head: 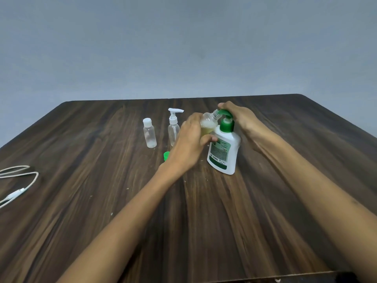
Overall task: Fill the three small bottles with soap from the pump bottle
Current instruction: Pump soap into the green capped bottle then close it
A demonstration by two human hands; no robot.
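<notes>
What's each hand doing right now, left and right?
Left hand: closed around the small bottle, tilting its neck up to the pump spout.
Right hand: pressing down on the green pump head of the pump bottle.

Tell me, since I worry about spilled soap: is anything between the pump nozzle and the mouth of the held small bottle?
Nothing visible. The left hand tilts the small bottle so its neck meets the green pump nozzle, which the right hand presses.

Plain indoor room, likely home or office: dark wood-grain laminate desk [122,201] against bare grey-blue painted wall [183,48]; white charging cable [20,180] lies far left of left hand [188,144].
</notes>
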